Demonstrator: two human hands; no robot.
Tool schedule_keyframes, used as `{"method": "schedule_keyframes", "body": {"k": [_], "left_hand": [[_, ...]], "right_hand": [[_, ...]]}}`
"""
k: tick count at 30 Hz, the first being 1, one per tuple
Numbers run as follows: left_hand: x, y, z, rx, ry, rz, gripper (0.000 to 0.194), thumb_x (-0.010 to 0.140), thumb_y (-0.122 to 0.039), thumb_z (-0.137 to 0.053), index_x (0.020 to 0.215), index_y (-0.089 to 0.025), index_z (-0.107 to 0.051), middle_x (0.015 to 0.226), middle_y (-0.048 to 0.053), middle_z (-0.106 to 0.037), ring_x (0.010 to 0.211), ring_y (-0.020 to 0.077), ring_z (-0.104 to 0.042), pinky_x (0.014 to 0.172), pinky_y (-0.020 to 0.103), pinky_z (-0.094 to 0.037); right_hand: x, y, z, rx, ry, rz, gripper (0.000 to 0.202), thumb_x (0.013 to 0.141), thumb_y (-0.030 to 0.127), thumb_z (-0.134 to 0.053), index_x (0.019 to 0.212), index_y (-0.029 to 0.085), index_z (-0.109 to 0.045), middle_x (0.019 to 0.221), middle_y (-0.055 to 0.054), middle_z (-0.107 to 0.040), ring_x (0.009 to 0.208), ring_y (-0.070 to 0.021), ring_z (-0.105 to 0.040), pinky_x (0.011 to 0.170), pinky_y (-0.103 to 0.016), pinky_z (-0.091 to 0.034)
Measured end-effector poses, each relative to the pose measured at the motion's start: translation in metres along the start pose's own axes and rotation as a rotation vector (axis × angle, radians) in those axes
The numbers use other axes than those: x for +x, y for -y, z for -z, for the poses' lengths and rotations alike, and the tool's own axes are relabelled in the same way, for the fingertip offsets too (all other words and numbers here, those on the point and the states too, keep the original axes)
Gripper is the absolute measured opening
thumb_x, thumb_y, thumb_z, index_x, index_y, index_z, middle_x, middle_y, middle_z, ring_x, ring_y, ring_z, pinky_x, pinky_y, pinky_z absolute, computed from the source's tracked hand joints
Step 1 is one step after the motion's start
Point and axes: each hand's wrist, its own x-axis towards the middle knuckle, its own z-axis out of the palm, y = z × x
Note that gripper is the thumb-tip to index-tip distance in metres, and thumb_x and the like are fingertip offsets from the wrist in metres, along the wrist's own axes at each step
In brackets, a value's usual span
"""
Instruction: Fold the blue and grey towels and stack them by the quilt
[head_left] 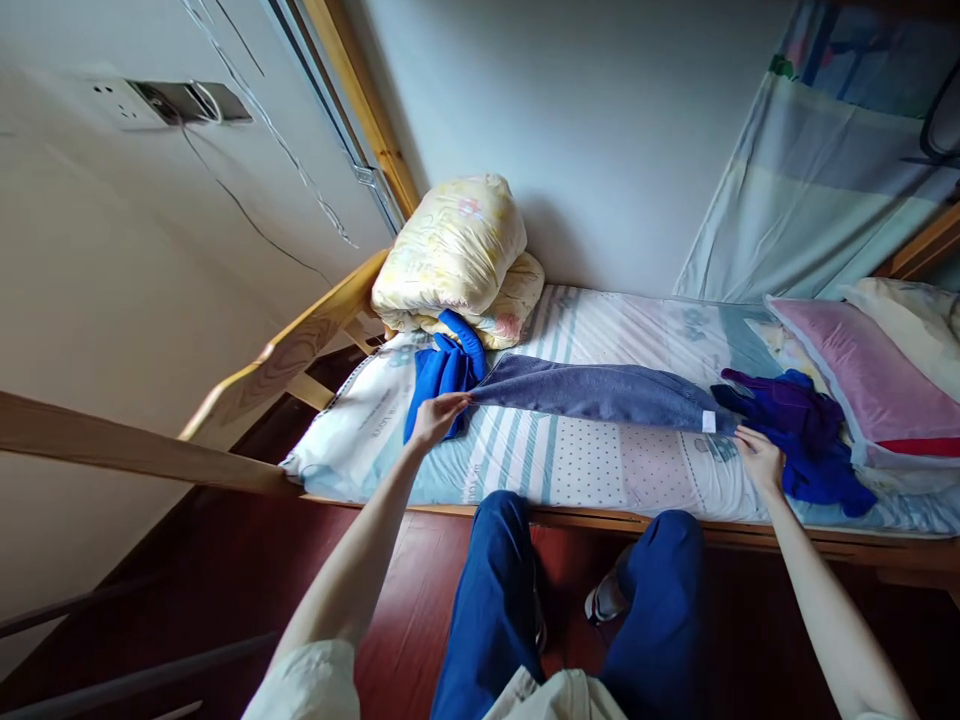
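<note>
A grey-blue cloth [600, 392] with a small white tag is stretched lengthwise over the bed, held at both ends. My left hand [441, 418] pinches its left end, beside a bright blue garment [442, 382] lying on the sheet. At the right end, near the tag, my right hand [760, 458] is closed on the cloth. Just beyond that hand lies a crumpled pile of dark blue and purple clothing [814, 430].
Folded yellow bedding [457, 250] is piled at the bed's back left. A pink pillow [870, 365] lies at the right. The bed's wooden rail [300, 345] and front edge [585, 518] border the mattress, above my knees. A curtain [810, 190] hangs at the back right.
</note>
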Motion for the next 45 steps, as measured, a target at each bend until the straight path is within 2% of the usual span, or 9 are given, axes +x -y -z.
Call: {"method": "schedule_keyframes", "body": {"k": [3, 8, 11, 14, 17, 21, 28, 38, 45], "left_hand": [[-0.012, 0.054, -0.030, -0.028, -0.025, 0.141, 0.035, 0.074, -0.049, -0.079, 0.082, -0.015, -0.077, 0.094, 0.013, -0.083, 0.104, 0.0341, -0.076, 0.095, 0.042, -0.061], [-0.045, 0.135, -0.063, 0.056, 0.052, 0.277, 0.025, 0.081, -0.039, -0.072, 0.084, -0.015, -0.077, 0.103, 0.014, -0.082, 0.107, 0.0332, -0.076, 0.095, 0.040, -0.059], [-0.060, 0.165, -0.069, 0.223, 0.106, 0.213, 0.017, 0.085, -0.028, -0.066, 0.087, -0.016, -0.077, 0.108, 0.013, -0.082, 0.109, 0.0299, -0.073, 0.101, 0.041, -0.056], [-0.066, 0.183, -0.070, 0.420, 0.162, 0.047, 0.014, 0.086, -0.021, -0.065, 0.090, -0.018, -0.078, 0.112, 0.011, -0.081, 0.115, 0.0299, -0.068, 0.108, 0.044, -0.052], [-0.067, 0.193, -0.072, 0.572, 0.226, -0.132, 0.019, 0.089, -0.019, -0.063, 0.100, -0.019, -0.078, 0.118, 0.012, -0.078, 0.117, 0.0314, -0.065, 0.105, 0.046, -0.053], [-0.063, 0.199, -0.075, 0.742, 0.340, -0.259, 0.026, 0.094, -0.014, -0.051, 0.101, -0.020, -0.076, 0.111, 0.013, -0.075, 0.107, 0.0294, -0.066, 0.096, 0.042, -0.056], [-0.061, 0.202, -0.072, 0.780, 0.387, -0.298, 0.033, 0.091, -0.007, -0.041, 0.095, -0.021, -0.072, 0.100, 0.011, -0.070, 0.101, 0.0260, -0.065, 0.087, 0.036, -0.057], [-0.073, 0.207, -0.048, 0.718, 0.475, -0.287, 0.037, 0.074, 0.000, -0.042, 0.090, -0.020, -0.067, 0.093, 0.012, -0.067, 0.096, 0.0273, -0.062, 0.089, 0.038, -0.056], [-0.084, 0.202, -0.045, 0.726, 0.490, -0.248, 0.036, 0.069, 0.001, -0.043, 0.087, -0.021, -0.066, 0.090, 0.011, -0.067, 0.094, 0.0266, -0.063, 0.086, 0.035, -0.055]], "right_hand": [[-0.040, -0.022, -0.029, -0.023, 0.096, -0.039, 0.029, 0.089, 0.038, -0.062, 0.084, 0.021, -0.084, 0.105, -0.014, -0.083, 0.090, -0.0316, -0.080, 0.087, -0.049, -0.067], [-0.091, -0.061, -0.067, -0.085, 0.304, -0.217, 0.031, 0.087, 0.042, -0.062, 0.075, 0.021, -0.082, 0.104, -0.014, -0.082, 0.089, -0.0336, -0.079, 0.088, -0.052, -0.065], [-0.107, -0.083, -0.084, -0.128, 0.394, -0.287, 0.024, 0.083, 0.035, -0.063, 0.069, 0.022, -0.078, 0.098, -0.014, -0.081, 0.089, -0.0321, -0.077, 0.089, -0.052, -0.064], [-0.121, -0.096, -0.091, -0.211, 0.395, -0.187, 0.019, 0.081, 0.025, -0.062, 0.074, 0.021, -0.078, 0.100, -0.014, -0.080, 0.097, -0.0302, -0.073, 0.095, -0.050, -0.061], [-0.131, -0.099, -0.091, -0.322, 0.391, -0.037, 0.022, 0.084, 0.019, -0.058, 0.083, 0.020, -0.080, 0.106, -0.016, -0.079, 0.105, -0.0307, -0.068, 0.097, -0.049, -0.057], [-0.135, -0.099, -0.090, -0.365, 0.492, 0.048, 0.028, 0.085, 0.012, -0.053, 0.085, 0.020, -0.081, 0.100, -0.013, -0.079, 0.098, -0.0274, -0.067, 0.090, -0.042, -0.055], [-0.126, -0.098, -0.088, -0.379, 0.520, -0.089, 0.030, 0.086, 0.009, -0.051, 0.086, 0.019, -0.079, 0.098, -0.012, -0.076, 0.092, -0.0239, -0.069, 0.089, -0.034, -0.057], [-0.138, -0.082, -0.072, -0.411, 0.656, -0.019, 0.035, 0.085, 0.003, -0.051, 0.088, 0.020, -0.081, 0.096, -0.011, -0.076, 0.095, -0.0239, -0.069, 0.091, -0.033, -0.057], [-0.148, -0.077, -0.061, -0.436, 0.732, -0.065, 0.039, 0.084, 0.003, -0.050, 0.097, 0.020, -0.082, 0.104, -0.011, -0.076, 0.104, -0.0253, -0.068, 0.093, -0.035, -0.057]]}}
